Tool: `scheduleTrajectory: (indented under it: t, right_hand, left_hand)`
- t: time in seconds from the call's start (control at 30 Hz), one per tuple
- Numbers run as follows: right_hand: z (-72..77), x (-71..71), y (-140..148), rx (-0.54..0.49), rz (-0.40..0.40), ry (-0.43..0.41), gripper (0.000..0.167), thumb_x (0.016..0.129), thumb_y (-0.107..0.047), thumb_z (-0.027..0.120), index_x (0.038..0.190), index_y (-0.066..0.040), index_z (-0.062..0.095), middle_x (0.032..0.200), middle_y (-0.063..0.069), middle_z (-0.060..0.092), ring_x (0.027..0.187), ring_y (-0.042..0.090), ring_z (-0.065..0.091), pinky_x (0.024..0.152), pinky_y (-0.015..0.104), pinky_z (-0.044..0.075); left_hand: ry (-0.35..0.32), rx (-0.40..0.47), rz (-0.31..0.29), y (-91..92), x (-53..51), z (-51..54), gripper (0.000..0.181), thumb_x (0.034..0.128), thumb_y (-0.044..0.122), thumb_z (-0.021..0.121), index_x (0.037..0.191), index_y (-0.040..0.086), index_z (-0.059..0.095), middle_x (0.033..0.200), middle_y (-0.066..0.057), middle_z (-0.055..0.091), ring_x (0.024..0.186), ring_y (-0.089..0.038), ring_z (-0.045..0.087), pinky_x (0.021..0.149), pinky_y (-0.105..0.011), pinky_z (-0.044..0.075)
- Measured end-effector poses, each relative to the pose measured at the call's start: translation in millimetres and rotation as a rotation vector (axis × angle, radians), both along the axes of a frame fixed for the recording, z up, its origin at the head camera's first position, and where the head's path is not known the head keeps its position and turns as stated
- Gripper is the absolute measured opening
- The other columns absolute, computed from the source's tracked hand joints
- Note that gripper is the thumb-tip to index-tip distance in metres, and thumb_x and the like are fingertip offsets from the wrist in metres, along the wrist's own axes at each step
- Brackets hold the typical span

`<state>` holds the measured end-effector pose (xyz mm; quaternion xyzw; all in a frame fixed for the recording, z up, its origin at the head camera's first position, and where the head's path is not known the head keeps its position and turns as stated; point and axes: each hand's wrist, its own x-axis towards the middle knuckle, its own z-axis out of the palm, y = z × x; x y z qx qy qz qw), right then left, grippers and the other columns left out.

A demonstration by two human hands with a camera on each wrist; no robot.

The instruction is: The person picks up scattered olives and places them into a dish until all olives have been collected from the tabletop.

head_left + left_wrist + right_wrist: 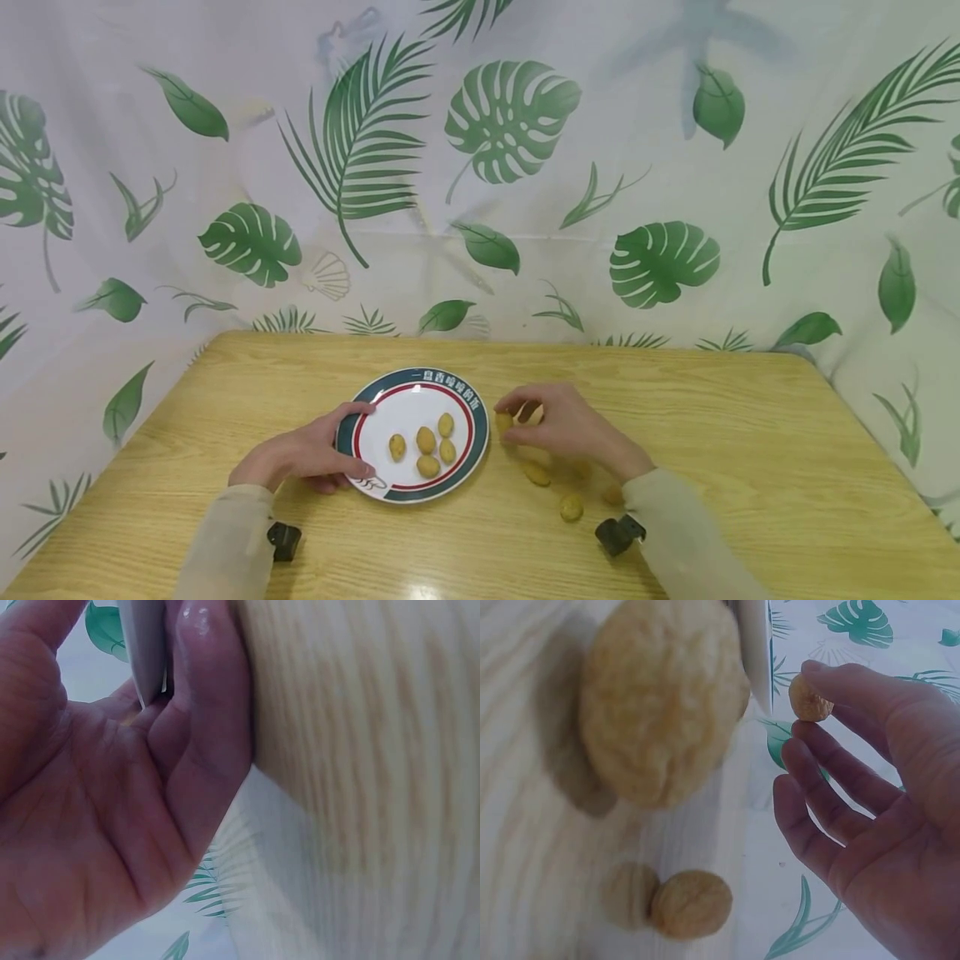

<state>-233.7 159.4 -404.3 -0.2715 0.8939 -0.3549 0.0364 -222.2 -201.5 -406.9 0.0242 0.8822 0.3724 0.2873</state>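
A white plate (378,433) with a dark green rim and a red ring carries several tan walnuts (426,440). My left hand (318,450) grips its left edge, thumb over the rim and fingers beneath. In the left wrist view the plate's edge (142,645) lies between thumb and fingers, close above the wood. Just right of the plate, my right hand (558,421) pinches one walnut (810,699) between thumb and fingertips, its other fingers spread. Loose walnuts (572,507) lie below and under that hand; it partly hides some of them.
The wooden table (420,550) runs back to a white curtain (540,275) printed with green leaves. A black wrist camera (285,542) sits at the left sleeve, another camera (618,535) at the right.
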Motion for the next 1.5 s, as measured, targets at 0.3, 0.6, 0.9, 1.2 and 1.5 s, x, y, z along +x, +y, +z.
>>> scheduleTrajectory:
  t: [0.3, 0.6, 0.9, 1.2, 1.5]
  right_hand:
    - [2.9, -1.1, -10.4, 0.007, -0.003, 0.001, 0.030, 0.087, -0.020, 0.082, 0.116, -0.016, 0.075, 0.105, -0.004, 0.075, 0.094, 0.015, 0.064, 0.072, 0.022, 0.054]
    - [8.6, -3.8, -23.0, -0.008, 0.011, 0.036, 0.028, 0.087, -0.020, 0.082, 0.114, -0.015, 0.076, 0.107, -0.003, 0.076, 0.094, 0.017, 0.066, 0.074, 0.022, 0.053]
    - [7.4, -8.8, -34.4, -0.063, 0.054, 0.043, 0.027, 0.086, -0.017, 0.083, 0.111, -0.012, 0.076, 0.104, 0.000, 0.076, 0.091, 0.020, 0.067, 0.070, 0.020, 0.054]
    - [5.7, -12.8, -48.4, -0.084, 0.063, 0.031, 0.026, 0.086, -0.018, 0.082, 0.111, -0.013, 0.076, 0.102, 0.000, 0.075, 0.089, 0.016, 0.067, 0.070, 0.020, 0.053]
    - [-1.2, -16.2, -65.2, -0.078, 0.012, -0.014, 0.028, 0.085, -0.017, 0.084, 0.111, -0.014, 0.076, 0.094, -0.002, 0.071, 0.085, 0.013, 0.062, 0.074, 0.020, 0.051]
  left_hand:
    - [0.000, 0.008, -0.004, -0.3, -1.1, -1.3, 0.093, 0.0837, 0.027, 0.086, 0.157, 0.027, 0.029, 0.088, -0.009, 0.061, 0.064, -0.017, 0.059, 0.058, -0.025, 0.053]
    - [-0.007, 0.014, -0.011, -0.1, -1.4, 0.0, 0.093, 0.0842, 0.027, 0.086, 0.157, 0.027, 0.028, 0.087, -0.010, 0.062, 0.065, -0.017, 0.059, 0.059, -0.025, 0.054]
    - [-0.003, -0.003, -0.013, -0.5, -2.5, -1.4, 0.093, 0.0834, 0.027, 0.086, 0.157, 0.028, 0.028, 0.089, -0.010, 0.061, 0.065, -0.018, 0.060, 0.059, -0.025, 0.054]
    - [0.000, 0.002, -0.025, -0.8, -2.3, 0.0, 0.094, 0.0840, 0.026, 0.086, 0.158, 0.026, 0.027, 0.091, -0.010, 0.060, 0.064, -0.018, 0.059, 0.058, -0.025, 0.054]
    - [-0.001, 0.001, -0.017, -0.3, -2.1, -0.8, 0.094, 0.0837, 0.026, 0.086, 0.157, 0.026, 0.028, 0.088, -0.010, 0.062, 0.063, -0.017, 0.059, 0.058, -0.025, 0.053]
